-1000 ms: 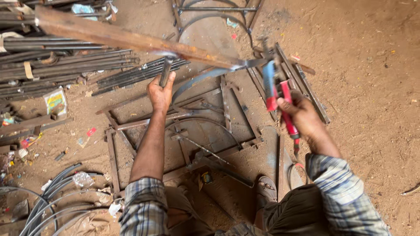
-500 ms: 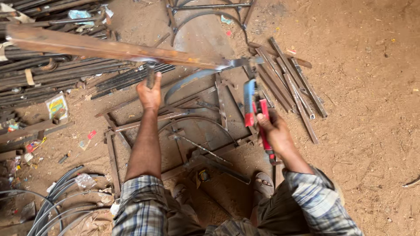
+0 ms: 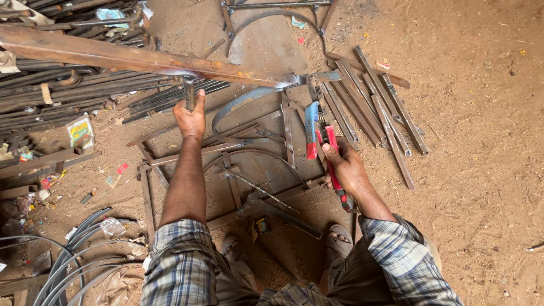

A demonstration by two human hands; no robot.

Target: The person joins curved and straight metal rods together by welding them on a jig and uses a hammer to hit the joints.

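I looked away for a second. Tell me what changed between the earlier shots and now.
The right hand has carried the red-and-blue-handled pliers left and up, their nose now near the end of the rusty bar. Nothing was taken up or let go. The left hand keeps its grip on the short stem under that bar, and the metal frame on the ground stays put.

Sunlit workshop yard
Bare dirt floor (image 3: 487, 170) strewn with loose metal bars (image 3: 374, 107), stacked rods (image 3: 51, 90), grey cables (image 3: 73, 255).
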